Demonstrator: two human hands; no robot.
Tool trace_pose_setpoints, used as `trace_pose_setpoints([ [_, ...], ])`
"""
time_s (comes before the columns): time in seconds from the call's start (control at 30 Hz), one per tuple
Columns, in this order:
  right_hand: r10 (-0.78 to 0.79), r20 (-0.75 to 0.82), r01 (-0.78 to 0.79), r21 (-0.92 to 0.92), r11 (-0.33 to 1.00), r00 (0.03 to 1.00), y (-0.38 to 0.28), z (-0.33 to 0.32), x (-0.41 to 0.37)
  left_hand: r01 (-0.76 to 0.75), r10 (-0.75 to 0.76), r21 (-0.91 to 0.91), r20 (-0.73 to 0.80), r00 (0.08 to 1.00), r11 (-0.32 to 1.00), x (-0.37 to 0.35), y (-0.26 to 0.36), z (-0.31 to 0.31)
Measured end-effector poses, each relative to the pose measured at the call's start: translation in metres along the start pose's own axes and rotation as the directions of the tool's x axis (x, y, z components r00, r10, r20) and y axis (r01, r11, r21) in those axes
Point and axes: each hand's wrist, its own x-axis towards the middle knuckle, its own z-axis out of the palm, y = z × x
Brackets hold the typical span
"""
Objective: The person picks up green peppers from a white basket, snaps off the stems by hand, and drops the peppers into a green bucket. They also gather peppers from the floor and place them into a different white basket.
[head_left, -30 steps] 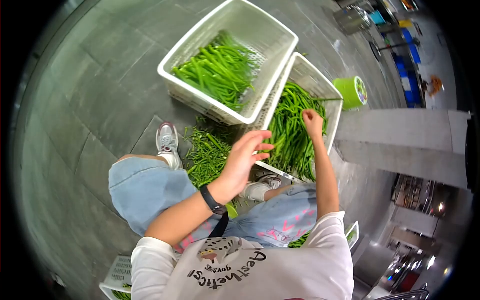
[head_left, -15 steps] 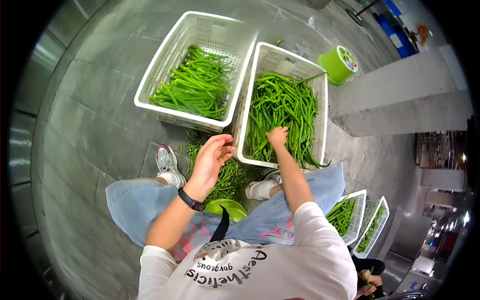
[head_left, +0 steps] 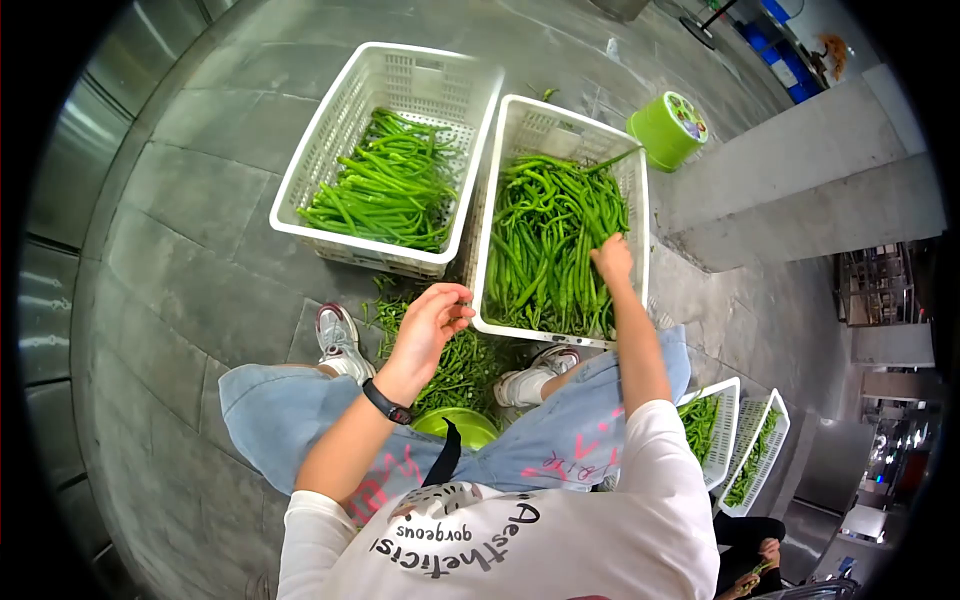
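Long green chili peppers (head_left: 560,215) fill much of the white slatted crate (head_left: 484,290) in front of me on the right. My right hand (head_left: 613,260) reaches into that crate near its right wall, fingers closed around peppers at the top of the pile; the fingertips are partly hidden. Just outside the crate's near left corner, my left hand (head_left: 432,318) hovers, loosely curled with fingers apart and nothing visible in it. A second white crate (head_left: 287,205), to the left, holds more green peppers (head_left: 390,185) lying mostly side by side.
Between my shoes lies a heap of green stems and scraps (head_left: 455,375). Under me is a green tub or stool (head_left: 455,425). A green bucket (head_left: 668,130) stands beyond the right crate, near a concrete ledge (head_left: 790,190). More crates (head_left: 750,455) and another person's hands (head_left: 765,560) are lower right.
My right hand has moved right across the pile, from its near middle toward the crate's right wall. My left hand stays about where it was, its fingers slightly more curled.
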Motion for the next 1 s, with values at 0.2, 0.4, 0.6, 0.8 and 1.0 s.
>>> trace_pose_setpoints([
  [0.2, -0.021, -0.086, 0.041, 0.233, 0.972, 0.996, 0.022, -0.069, 0.004, -0.013, 0.012, 0.015, 0.036, 0.999, 1.0, 0.0, 0.0, 0.003],
  [0.4, -0.083, -0.311, 0.209, 0.395, 0.895, 0.947, 0.016, -0.108, -0.027, -0.006, 0.001, 0.057, 0.079, 0.997, 0.998, 0.0, -0.011, 0.007],
  [0.6, -0.044, -0.573, 0.462, 0.611, 0.642, 0.818, -0.009, -0.123, -0.053, -0.078, 0.06, 0.195, 0.098, 0.993, 0.978, 0.004, -0.022, 0.007],
  [0.8, -0.322, -0.2, 0.141, 0.97, -0.195, 0.926, -0.052, -0.156, -0.113, -0.577, 0.623, 0.789, 0.347, 0.701, 0.211, -0.009, -0.006, 0.028],
  [1.0, -0.754, 0.282, -0.449, 0.893, -0.019, 0.593, -0.089, -0.152, -0.19, -0.616, 0.238, 0.459, 0.881, 0.409, -0.641, -0.018, 0.018, 0.035],
])
